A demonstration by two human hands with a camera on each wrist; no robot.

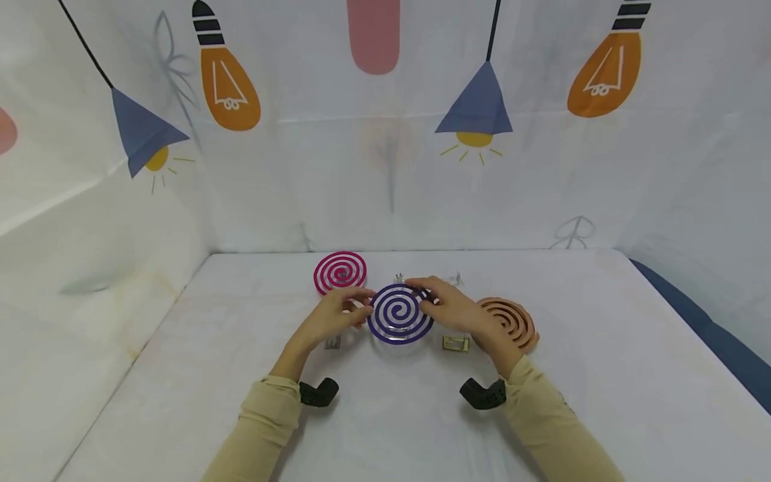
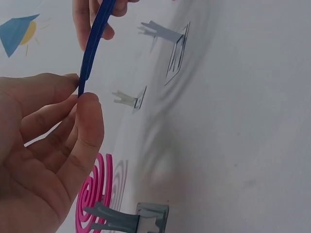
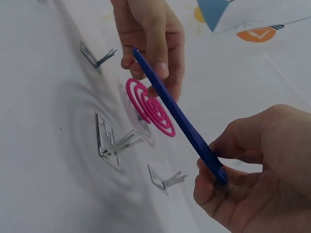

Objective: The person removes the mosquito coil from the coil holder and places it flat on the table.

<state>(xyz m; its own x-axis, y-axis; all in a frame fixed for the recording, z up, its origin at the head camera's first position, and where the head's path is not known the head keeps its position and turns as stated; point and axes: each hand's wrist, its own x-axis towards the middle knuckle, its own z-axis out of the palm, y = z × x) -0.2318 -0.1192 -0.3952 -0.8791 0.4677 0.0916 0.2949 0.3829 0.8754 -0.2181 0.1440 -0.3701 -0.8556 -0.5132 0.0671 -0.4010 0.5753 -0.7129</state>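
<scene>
Both hands hold a blue mosquito coil (image 3: 177,114) flat by its opposite edges, above the white table. On its left rim, my left hand (image 1: 338,310) pinches it between thumb and fingers, as the left wrist view (image 2: 53,136) shows. The right hand (image 1: 452,306) grips the other edge, thumb on one face and fingers on the other (image 3: 262,165). Under the coil stands a small metal coil stand (image 3: 109,145) with upright prongs, apart from it; the coil's shadow falls around it. A pink coil (image 3: 150,108) sits on its own stand behind the left hand.
Brown coils (image 1: 512,321) lie stacked beside the right forearm, which partly covers them. A silver stand (image 1: 332,342) is below the left hand, a gold-toned stand (image 1: 456,344) below the right. Farther back are more stands (image 1: 454,278). A printed cloth wall (image 1: 337,181) closes the back.
</scene>
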